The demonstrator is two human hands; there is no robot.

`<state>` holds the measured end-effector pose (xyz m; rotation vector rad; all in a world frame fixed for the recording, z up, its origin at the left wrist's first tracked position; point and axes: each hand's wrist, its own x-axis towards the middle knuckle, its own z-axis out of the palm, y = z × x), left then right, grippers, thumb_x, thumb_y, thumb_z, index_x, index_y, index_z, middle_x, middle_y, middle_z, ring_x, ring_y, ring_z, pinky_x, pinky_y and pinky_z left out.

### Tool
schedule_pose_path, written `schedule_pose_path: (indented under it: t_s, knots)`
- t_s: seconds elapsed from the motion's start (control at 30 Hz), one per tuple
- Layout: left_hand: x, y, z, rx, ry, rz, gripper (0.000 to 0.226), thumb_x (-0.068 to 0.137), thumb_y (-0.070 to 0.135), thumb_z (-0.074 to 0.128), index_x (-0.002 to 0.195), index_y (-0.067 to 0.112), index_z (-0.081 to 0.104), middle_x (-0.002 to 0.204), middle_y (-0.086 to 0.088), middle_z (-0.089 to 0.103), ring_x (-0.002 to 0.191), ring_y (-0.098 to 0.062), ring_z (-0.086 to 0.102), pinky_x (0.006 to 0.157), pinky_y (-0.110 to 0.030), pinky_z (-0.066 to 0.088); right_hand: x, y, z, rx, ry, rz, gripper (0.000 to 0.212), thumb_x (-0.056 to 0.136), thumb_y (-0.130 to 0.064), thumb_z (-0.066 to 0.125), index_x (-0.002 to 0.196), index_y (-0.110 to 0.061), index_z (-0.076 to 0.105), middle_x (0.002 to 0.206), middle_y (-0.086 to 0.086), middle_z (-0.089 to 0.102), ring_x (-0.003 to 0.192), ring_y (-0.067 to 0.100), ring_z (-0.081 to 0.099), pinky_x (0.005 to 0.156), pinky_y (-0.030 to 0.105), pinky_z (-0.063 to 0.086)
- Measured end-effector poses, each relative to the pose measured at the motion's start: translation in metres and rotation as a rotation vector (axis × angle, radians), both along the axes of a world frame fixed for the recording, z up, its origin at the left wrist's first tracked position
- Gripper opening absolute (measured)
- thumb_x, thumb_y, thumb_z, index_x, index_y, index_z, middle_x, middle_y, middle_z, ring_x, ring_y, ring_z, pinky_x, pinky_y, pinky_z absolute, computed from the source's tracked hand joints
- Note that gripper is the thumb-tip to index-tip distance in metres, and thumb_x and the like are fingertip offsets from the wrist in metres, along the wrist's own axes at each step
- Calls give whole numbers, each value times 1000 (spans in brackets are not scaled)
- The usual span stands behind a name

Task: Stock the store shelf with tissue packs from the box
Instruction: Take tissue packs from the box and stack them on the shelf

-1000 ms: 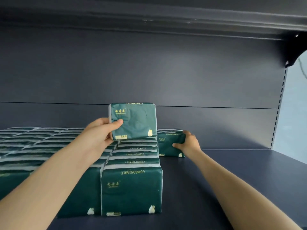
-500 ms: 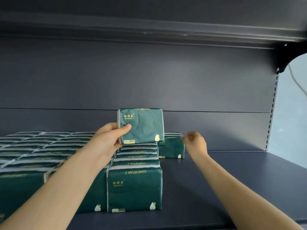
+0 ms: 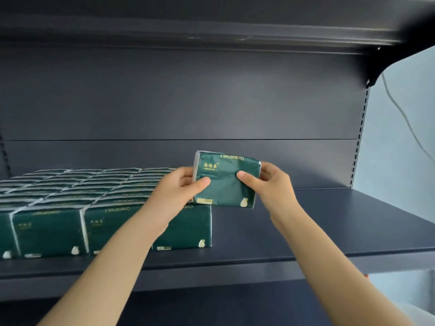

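Dark blue-grey metal shelf (image 3: 306,231) runs across the whole view, and both bare forearms reach in over its front edge. Closest to the edge is the front row of the stocked tissue packs (image 3: 49,229), standing upright with their faces out, filling the left side of the shelf. The last pack in that row (image 3: 186,229) marks where the block ends; the deck to the right of it is bare metal.

Just above and right of that corner, both hands are on one tissue pack (image 3: 226,184). The left hand (image 3: 174,191) grips its left edge, thumb flat on the front and fingers curled behind. The right hand (image 3: 270,184) does the same on the right edge. The pack is held upright and tipped a bit clockwise, facing the camera. Can't tell if its bottom edge touches the deck or hangs just over it.

Looks-wise it's a dark green soft plastic wrap, a bit crinkled, with gold lettering top left, COMFORTABLE printed upside down along the top, a small pale label bottom left and a pale pear-like mark bottom right.

Behind the hands, more rows of the same packs (image 3: 94,182) go all the way back to the rear panel (image 3: 188,102). Overhead is another shelf (image 3: 211,27), and off to the right a slotted upright (image 3: 359,142), a pale wall (image 3: 404,172) and a thin cable (image 3: 405,116)
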<state>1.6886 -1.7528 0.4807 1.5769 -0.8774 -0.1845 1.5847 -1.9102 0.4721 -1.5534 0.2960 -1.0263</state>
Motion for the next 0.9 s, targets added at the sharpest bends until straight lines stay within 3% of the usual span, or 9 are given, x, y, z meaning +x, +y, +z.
schedule_pose_path:
  t_s: [0.07,0.13,0.23,0.3,0.43,0.57,0.7,0.9]
  knots:
    - [-2,4,-2,68,-219,74,12,89,29,61,101,30,60,99,22,64,88,12,59,75,-8,47,-4,-9,0,28,-15,-9,27,77,-9,76,101,-11,65,95,-2,71,79,5,68,60,11,50]
    - [1,6,-8,184,-474,153,25,93,36,53,114,24,58,109,20,60,94,11,55,82,-5,40,-7,-22,0,56,-28,-38,29,77,-9,76,104,-9,64,95,-1,71,74,3,68,58,11,50]
    - [14,3,-23,501,-874,308,54,96,51,32,134,15,47,133,4,53,122,-11,49,104,-26,35,0,-43,-3,61,9,-113,30,79,-11,75,106,-10,61,90,-6,68,68,-1,66,54,10,48]
    - [20,0,-33,668,-1059,379,73,93,61,14,126,10,56,125,-3,61,117,-19,57,101,-33,41,12,-59,-10,21,97,-179,33,79,-14,75,108,-10,59,91,-6,66,74,3,64,58,14,49]
    - [36,-8,-50,696,-1206,436,82,94,59,8,94,7,71,95,-7,72,89,-23,69,81,-37,55,48,-88,-28,-96,314,-280,43,77,-19,77,114,-10,57,109,2,65,92,18,63,75,30,52]
    - [44,-14,-56,650,-1276,438,85,96,57,3,92,5,70,92,-10,72,86,-26,69,76,-36,56,84,-105,-46,-208,467,-330,48,81,-24,73,120,-7,52,117,6,59,103,24,58,82,33,48]
    - [50,-16,-60,625,-1281,413,83,97,56,5,93,3,70,94,-12,72,87,-27,70,73,-37,57,113,-112,-54,-281,536,-378,46,85,-27,68,121,-5,49,117,10,58,98,23,53,74,26,37]
    - [54,-15,-62,631,-1309,385,83,96,56,6,94,3,70,96,-13,72,88,-27,70,73,-37,57,138,-117,-55,-297,582,-401,46,89,-26,64,123,-2,45,117,13,60,108,30,56,77,30,41]
